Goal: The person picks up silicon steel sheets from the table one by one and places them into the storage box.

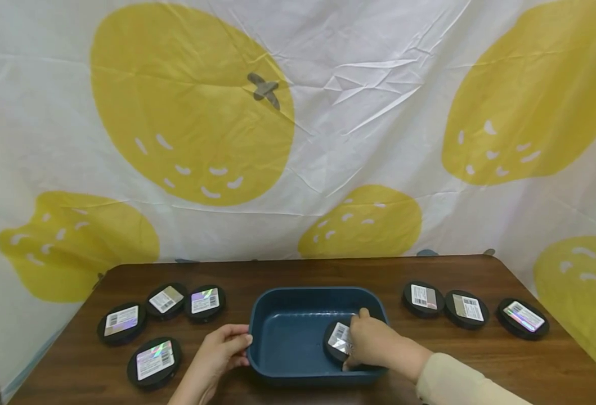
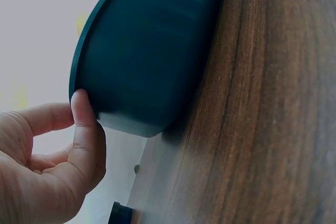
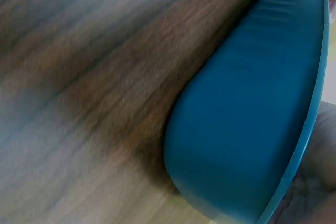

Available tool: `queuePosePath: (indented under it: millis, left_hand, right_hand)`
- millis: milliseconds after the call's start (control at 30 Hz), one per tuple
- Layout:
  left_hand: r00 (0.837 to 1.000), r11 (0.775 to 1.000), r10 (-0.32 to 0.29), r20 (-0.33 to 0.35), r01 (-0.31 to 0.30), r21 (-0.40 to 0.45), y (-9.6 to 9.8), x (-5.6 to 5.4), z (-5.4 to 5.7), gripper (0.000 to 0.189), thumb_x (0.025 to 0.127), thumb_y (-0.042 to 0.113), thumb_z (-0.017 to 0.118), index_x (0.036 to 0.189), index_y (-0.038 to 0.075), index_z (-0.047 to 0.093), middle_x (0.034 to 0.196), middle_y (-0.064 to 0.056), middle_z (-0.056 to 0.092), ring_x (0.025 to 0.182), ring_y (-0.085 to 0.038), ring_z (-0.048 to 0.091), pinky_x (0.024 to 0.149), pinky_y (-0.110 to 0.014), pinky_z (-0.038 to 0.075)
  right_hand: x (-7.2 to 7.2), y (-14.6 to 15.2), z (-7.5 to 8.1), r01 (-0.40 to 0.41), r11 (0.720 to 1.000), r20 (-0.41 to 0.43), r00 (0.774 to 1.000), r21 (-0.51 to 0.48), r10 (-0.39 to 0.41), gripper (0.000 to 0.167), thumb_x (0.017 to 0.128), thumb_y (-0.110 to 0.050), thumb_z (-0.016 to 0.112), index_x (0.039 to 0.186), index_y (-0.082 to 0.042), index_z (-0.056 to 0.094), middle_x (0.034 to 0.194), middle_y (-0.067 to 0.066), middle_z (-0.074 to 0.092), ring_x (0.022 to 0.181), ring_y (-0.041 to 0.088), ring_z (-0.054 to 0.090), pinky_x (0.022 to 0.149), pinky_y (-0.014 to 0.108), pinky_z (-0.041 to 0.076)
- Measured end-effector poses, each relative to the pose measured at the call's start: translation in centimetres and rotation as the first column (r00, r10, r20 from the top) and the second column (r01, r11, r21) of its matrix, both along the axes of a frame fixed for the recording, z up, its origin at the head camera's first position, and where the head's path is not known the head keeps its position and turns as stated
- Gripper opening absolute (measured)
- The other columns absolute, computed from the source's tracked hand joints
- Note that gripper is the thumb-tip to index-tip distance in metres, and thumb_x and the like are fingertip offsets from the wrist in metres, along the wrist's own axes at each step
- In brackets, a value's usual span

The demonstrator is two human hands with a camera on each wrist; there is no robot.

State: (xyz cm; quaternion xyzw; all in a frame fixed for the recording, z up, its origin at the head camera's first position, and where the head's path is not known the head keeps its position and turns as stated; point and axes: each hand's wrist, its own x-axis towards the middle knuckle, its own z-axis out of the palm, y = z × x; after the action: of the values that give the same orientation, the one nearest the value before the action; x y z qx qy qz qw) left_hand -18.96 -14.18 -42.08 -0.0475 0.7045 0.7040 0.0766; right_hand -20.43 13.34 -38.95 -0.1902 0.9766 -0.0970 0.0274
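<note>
White cloth with big yellow fruit prints hangs behind everything, and below it stands a brown wood-grain table. Near the middle of the table's front sits a blue bin with rounded corners and a raised rim. At its left end the left hand pinches the rim, thumb and fingers on the wall; that seems the right hold, since light, even pressure there should check any sliding without tipping the bin. A person's right hand, its cuff a pale sleeve, reaches over the near right side and grips a black disc inside the bin, toward its right half; the fingertips are partly hidden, so how far they wrap under it I cannot tell. For this step, a grasp across the disc's edge looks best, with the wrist carried high enough to clear the rim, the disc level and its label uncovered, and the fingers not wedged against the wall. Whether its underside touches the floor is unclear. Seven similar discs lie flat on the wood, four left of the bin, such as the nearest left disc, and three right, the farthest right disc among them. Smallest are the pale labels, face up, some shining with rainbow glare.
</note>
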Motion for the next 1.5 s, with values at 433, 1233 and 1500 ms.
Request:
queuePosePath:
  millis: [433, 1233, 1500]
  left_hand:
    - [1.000, 1.000, 0.017, -0.001, -0.017, -0.002, 0.1, 0.1, 0.2, 0.034, 0.088, 0.002, 0.056, 0.114, -0.018, 0.049, 0.077, -0.007, 0.058, 0.065, -0.015, 0.055, 0.057, -0.025, 0.050]
    - [1.000, 1.000, 0.007, -0.001, -0.007, 0.005, 0.2, 0.0, 0.0, 0.034, 0.088, 0.003, 0.057, 0.114, -0.017, 0.049, 0.078, -0.006, 0.058, 0.065, -0.015, 0.055, 0.057, -0.025, 0.050]
    - [1.000, 1.000, 0.013, 0.002, -0.013, -0.008, 0.2, -0.1, -0.1, 0.033, 0.088, 0.002, 0.055, 0.113, -0.017, 0.049, 0.076, -0.007, 0.057, 0.063, -0.015, 0.054, 0.056, -0.025, 0.050]
  right_hand:
    - [0.1, 0.4, 0.2, -0.029, 0.995, -0.028, 0.999, 0.095, 0.032, 0.069, 0.053, -0.045, 0.087, 0.089, 0.006, 0.059, 0.081, 0.011, 0.047, 0.065, 0.019, 0.052, 0.059, 0.040, 0.051]
    - [0.7, 1.7, 1.0, -0.075, 0.983, -0.069, 0.994, 0.165, 0.087, 0.085, 0.080, -0.060, 0.059, 0.135, 0.004, 0.043, 0.140, 0.019, 0.042, 0.133, 0.034, 0.033, 0.107, 0.048, 0.026]
    - [0.8, 2.7, 0.6, -0.074, 0.989, -0.098, 0.991, 0.126, 0.087, 0.085, 0.087, -0.061, 0.047, 0.143, 0.000, 0.031, 0.148, 0.018, 0.028, 0.138, 0.033, 0.020, 0.109, 0.052, 0.018]
